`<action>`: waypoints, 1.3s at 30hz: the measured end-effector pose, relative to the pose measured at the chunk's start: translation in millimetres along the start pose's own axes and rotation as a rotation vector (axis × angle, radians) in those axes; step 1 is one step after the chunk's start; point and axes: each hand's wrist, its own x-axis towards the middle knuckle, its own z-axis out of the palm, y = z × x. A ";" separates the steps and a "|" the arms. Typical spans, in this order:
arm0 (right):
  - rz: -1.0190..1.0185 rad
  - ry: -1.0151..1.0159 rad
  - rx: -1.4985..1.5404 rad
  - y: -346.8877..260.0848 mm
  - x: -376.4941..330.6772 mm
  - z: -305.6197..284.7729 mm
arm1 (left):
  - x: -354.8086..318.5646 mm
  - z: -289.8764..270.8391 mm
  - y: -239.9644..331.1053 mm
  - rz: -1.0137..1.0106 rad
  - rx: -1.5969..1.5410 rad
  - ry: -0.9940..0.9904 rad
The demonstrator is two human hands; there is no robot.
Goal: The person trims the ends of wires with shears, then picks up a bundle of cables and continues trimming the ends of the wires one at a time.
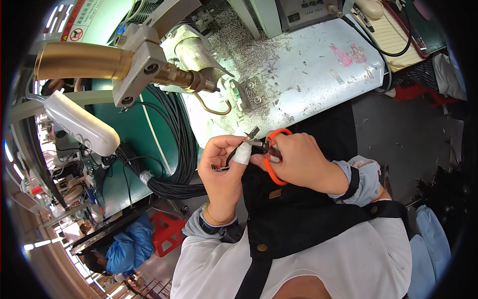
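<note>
My left hand [219, 174] is closed on a thin black cable [230, 158], pinching it in front of my body. Coloured wire ends [218, 168] stick out beside the palm. White tape [242, 153] is wrapped round one of the digits. At the fingertips sits a small dark metal piece [254, 132], perhaps a connector; its exact kind is too small to tell. My right hand [311, 162] grips small scissors with orange handles [275, 178]. Their short metal blades [256, 143] point left and meet the work at my left fingertips.
Past my hands is a pale worktop [308, 94] with many scattered metal pins [244, 55] and a small metal fixture [253, 94]. A brass-coloured tool on an arm [84, 61] and a white lamp [82, 124] overhang the left. Coiled black cable [181, 144] lies beside; a notepad [393, 40] is far right.
</note>
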 end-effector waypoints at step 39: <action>0.188 0.053 0.506 4.7 75.5 -5.3 | 75.6 -19.4 -2.7 -0.333 -0.174 -0.145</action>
